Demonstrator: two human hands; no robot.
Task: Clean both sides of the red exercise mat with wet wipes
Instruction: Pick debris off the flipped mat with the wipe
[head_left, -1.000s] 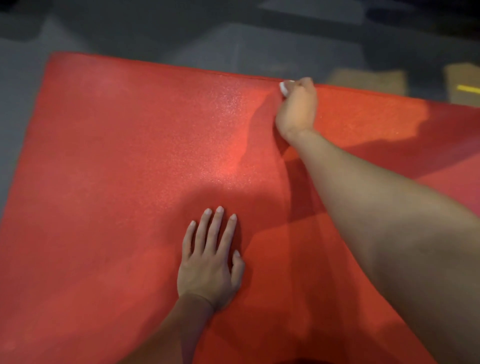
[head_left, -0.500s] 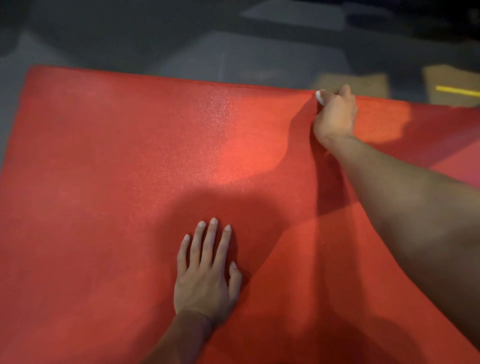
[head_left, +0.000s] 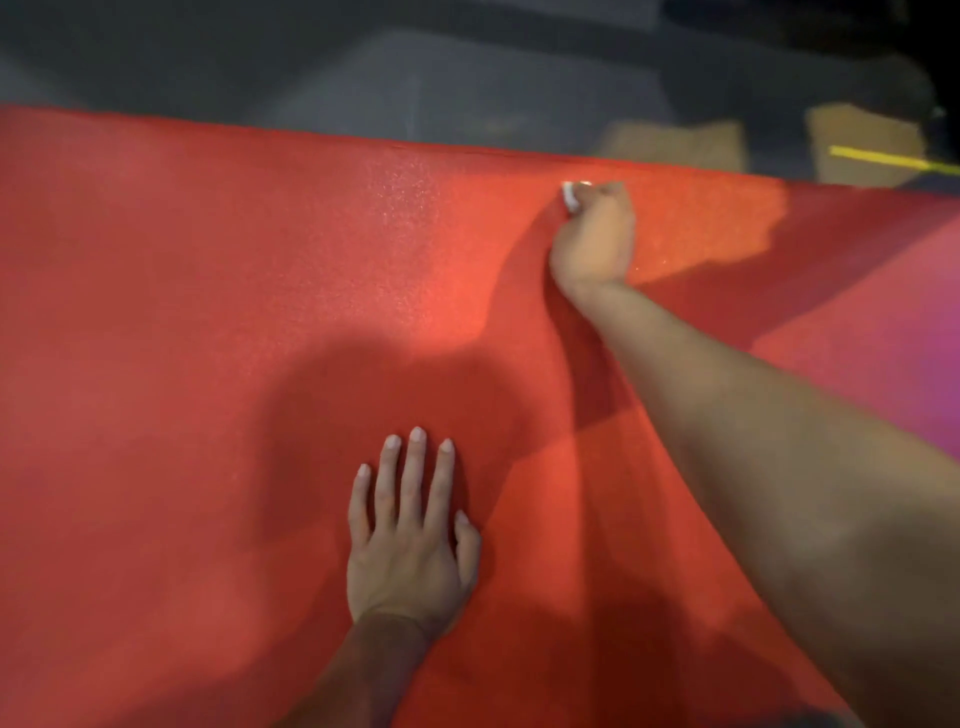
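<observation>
Head view: red exercise mat (head_left: 218, 322) is spread flat on a grey floor (head_left: 415, 88). Left hand (head_left: 410, 540) is pressed palm-down near the mat's near edge, fingers straight, close together. Right hand (head_left: 592, 234) is fisted on a white wet wipe (head_left: 570, 198), now pulled back slightly from the far edge, shifted along it. The top side is judged mid-wipe; the underside is not yet reached.

Red exercise mat (head_left: 208, 364): flat, spread out, fine grainy texture, glossy patch near far edge; fills most of the view. Wet wipe (head_left: 570, 197): small, white, bunched, pressed on the mat near its far edge, mostly hidden inside a curled hand.
</observation>
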